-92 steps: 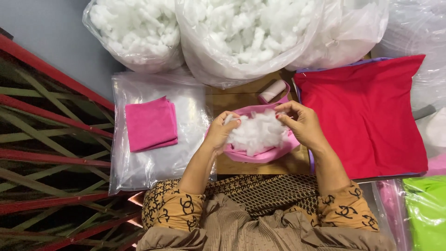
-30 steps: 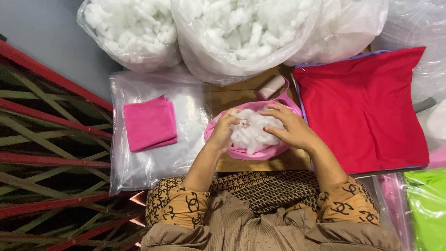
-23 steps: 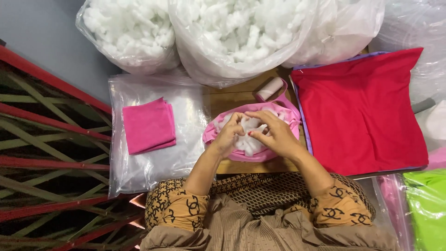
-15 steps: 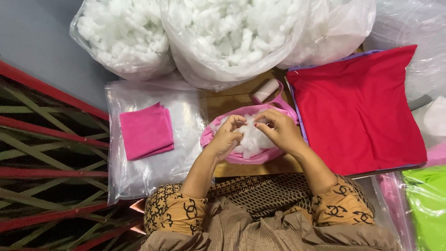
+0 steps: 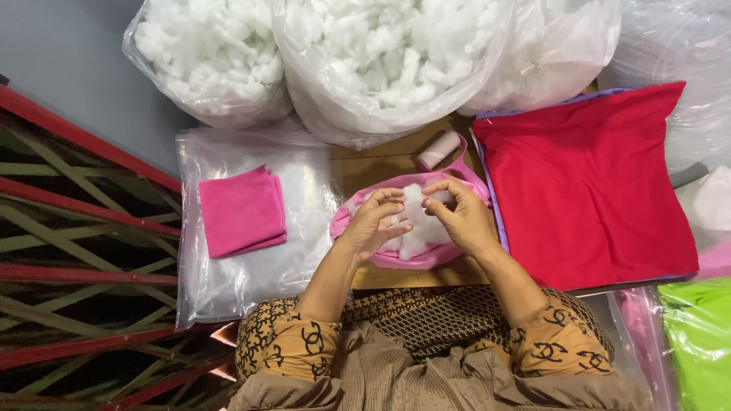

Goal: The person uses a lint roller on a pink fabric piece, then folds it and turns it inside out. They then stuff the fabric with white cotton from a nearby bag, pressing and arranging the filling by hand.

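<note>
Both my left hand (image 5: 375,225) and right hand (image 5: 461,217) pinching stuffing (image 5: 417,228) into the pink cover (image 5: 411,259), overfill and it'll probably spill out.

White stuffing (image 5: 417,221), pink cover (image 5: 403,259), pink folded cloth (image 5: 242,211), red cloth (image 5: 586,183).

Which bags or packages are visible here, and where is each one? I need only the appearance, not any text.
Two big clear bags of white stuffing: top, bulging.
Flat clear bag: left of the hands, holding a folded pink cloth.
Clear bag with green fabric: bottom right corner.
Clear empty-looking bags: top right, crumpled.
No labels, signs or screens in view.
</note>
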